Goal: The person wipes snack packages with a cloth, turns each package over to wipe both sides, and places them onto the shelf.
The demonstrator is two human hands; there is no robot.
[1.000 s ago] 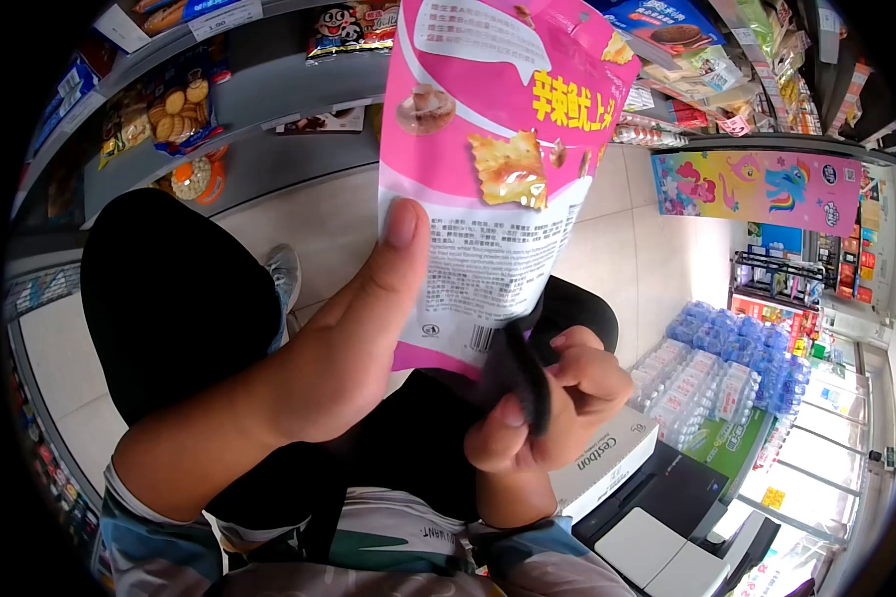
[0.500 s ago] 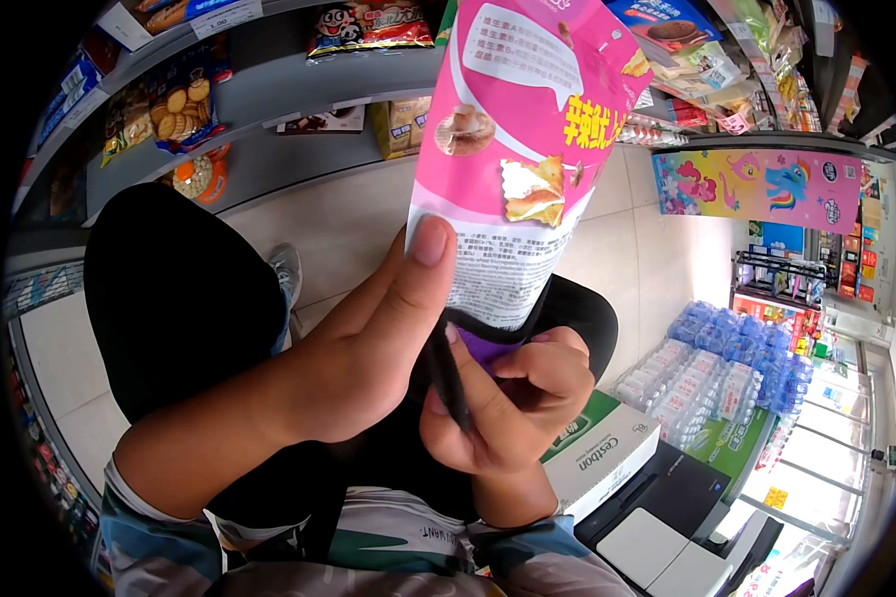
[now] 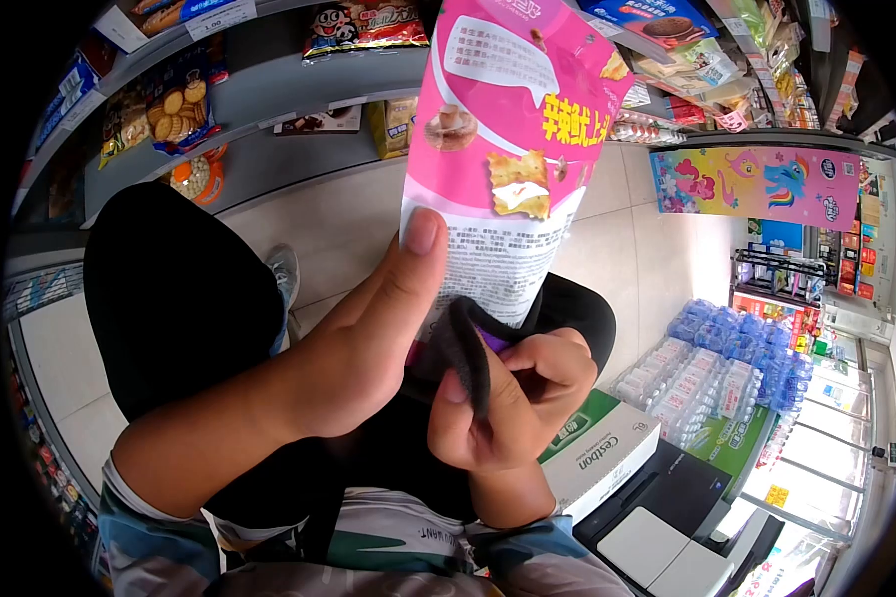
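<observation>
A pink and white snack bag [image 3: 513, 149] is upright, tilted a little to the right, in front of me. My left hand [image 3: 368, 328] grips its lower left side, with the thumb lying on the printed front. Below the bag, my right hand [image 3: 513, 408] pinches a black cloth [image 3: 465, 348] between thumb and fingers. The cloth has a purple inner side and touches the bag's lower end. The fingers of my left hand behind the bag are hidden.
Shelves with snack packs [image 3: 179, 109] curve across the upper left. On the right are shrink-wrapped bottles [image 3: 702, 373], a Cestbon box [image 3: 597, 453] and a black and white machine [image 3: 657, 527]. My bent knees [image 3: 184, 289] are beneath my arms.
The bag has shifted slightly left and down with my left hand. The black cloth now folds up higher over the bag's lower end, showing a wider curved edge by my right hand.
</observation>
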